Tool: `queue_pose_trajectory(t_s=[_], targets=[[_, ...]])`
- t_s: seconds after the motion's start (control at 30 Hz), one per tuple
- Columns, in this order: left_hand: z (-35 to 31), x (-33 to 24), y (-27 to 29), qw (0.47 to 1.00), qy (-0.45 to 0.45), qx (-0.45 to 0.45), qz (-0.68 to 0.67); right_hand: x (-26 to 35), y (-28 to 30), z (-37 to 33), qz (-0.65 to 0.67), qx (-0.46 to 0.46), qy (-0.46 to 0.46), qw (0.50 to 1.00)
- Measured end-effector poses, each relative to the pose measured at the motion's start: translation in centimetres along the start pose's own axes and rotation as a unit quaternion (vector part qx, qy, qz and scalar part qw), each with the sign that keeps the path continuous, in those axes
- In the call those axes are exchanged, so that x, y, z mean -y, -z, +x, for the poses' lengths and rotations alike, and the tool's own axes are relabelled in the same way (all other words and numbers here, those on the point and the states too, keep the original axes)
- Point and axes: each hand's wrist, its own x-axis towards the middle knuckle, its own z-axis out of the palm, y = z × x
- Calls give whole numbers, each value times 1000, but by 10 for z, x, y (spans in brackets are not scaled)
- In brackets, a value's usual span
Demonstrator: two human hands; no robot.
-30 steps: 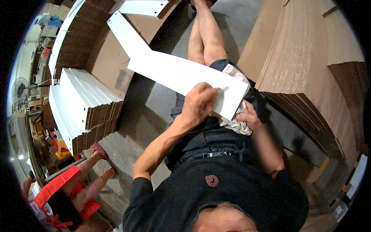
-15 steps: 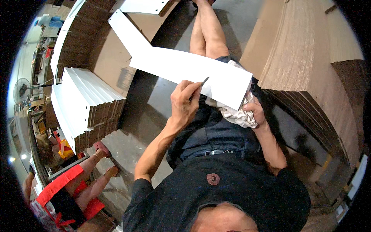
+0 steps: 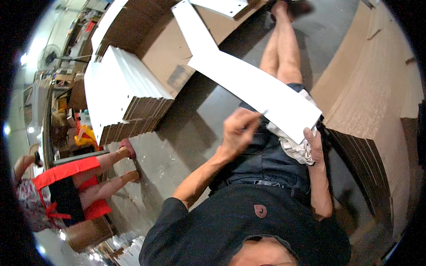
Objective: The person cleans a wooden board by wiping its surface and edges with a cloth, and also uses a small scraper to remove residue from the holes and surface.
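Observation:
A long white board (image 3: 262, 84) slopes from the upper left down to my lap, its near end over a crumpled off-white cloth (image 3: 296, 151). My right hand (image 3: 314, 144) grips the board's near corner, thumb along the edge, with the cloth against its fingers. My left hand (image 3: 239, 131) is closed, blurred by motion, at the board's left long edge. It pinches a small thin tool, dark in the earlier frame and barely visible now; its exact kind cannot be made out. The board's far end meets another white panel (image 3: 195, 31).
Stacked white panels (image 3: 117, 84) stand at left on the floor. Large stacks of brown board (image 3: 355, 111) rise at right. Cardboard (image 3: 166, 57) lies under the far panels. Another person in a red apron (image 3: 66, 173) is at lower left. A fan (image 3: 49, 56) stands farther back.
The whole view has shifted, placing everything farther right. My left hand's tool has moved from over the board's face to its left edge. My right thumb now lies on the board's corner.

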Motion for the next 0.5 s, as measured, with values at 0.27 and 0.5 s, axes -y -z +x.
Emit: queue_pose_trajectory(t_s=[0.27, 0.5], targets=[[-74, 193, 66, 934, 293, -161, 127, -4, -11, 8, -127, -36, -9, 991], [-13, 155, 52, 845, 284, -168, -422, 1, 7, -12, -100, -49, 30, 993]])
